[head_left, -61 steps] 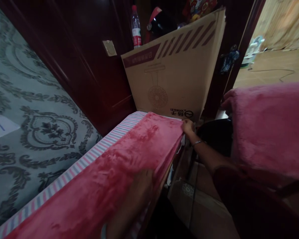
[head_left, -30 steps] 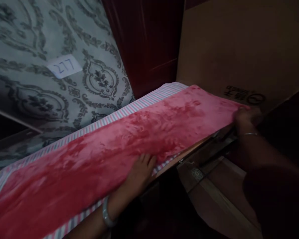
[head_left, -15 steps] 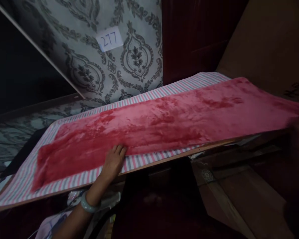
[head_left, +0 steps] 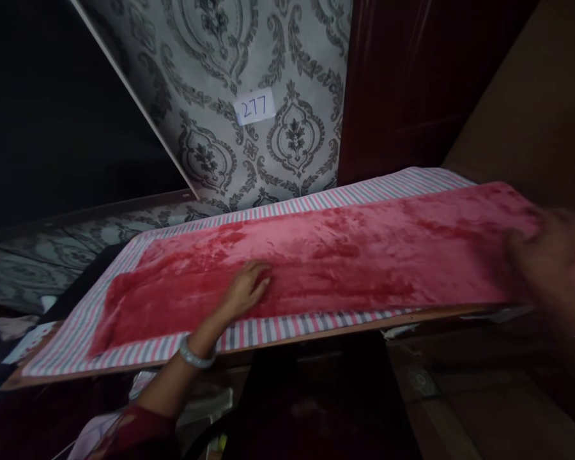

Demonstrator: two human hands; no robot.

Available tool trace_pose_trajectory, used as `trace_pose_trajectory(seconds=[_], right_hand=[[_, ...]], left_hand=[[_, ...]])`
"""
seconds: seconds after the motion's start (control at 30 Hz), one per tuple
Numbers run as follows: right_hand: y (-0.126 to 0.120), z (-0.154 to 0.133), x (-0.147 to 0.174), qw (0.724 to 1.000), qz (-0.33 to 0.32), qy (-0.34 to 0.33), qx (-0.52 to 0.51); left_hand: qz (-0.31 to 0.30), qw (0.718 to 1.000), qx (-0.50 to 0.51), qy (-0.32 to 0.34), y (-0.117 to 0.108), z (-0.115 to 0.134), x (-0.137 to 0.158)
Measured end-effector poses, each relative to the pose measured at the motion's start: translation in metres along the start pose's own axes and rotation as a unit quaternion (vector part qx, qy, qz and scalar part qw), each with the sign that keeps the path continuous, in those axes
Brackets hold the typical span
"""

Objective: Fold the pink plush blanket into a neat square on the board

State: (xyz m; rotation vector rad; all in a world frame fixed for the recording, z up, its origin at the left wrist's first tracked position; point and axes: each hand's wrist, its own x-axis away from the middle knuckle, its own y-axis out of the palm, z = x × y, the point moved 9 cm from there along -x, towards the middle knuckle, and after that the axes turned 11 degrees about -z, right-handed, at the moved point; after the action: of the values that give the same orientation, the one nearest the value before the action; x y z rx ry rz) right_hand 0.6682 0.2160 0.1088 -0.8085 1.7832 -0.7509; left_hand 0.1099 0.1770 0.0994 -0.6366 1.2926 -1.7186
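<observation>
Left hand now farther onto plush, mottled pink cloth, fingers loose; right hand blurred, grip unclear.

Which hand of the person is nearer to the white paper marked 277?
Left. The left hand is at the pink cloth, almost straight below the white paper in the picture; the right hand, blurred, is far to its right.
</observation>
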Motion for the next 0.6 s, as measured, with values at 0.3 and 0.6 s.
trace_pose_trajectory(seconds=[0.3,0.6], right_hand=[[0.133,-0.216,-0.004,0.913,-0.208,-0.293,-0.191],[0.205,-0.256,-0.056,0.92,-0.267,-0.28,-0.065]], left_hand=[[-0.028,0.98,-0.112,-0.161,-0.016,-0.103,-0.099],[-0.042,0.961,-0.161,-0.221,-0.034,-0.177,-0.13]])
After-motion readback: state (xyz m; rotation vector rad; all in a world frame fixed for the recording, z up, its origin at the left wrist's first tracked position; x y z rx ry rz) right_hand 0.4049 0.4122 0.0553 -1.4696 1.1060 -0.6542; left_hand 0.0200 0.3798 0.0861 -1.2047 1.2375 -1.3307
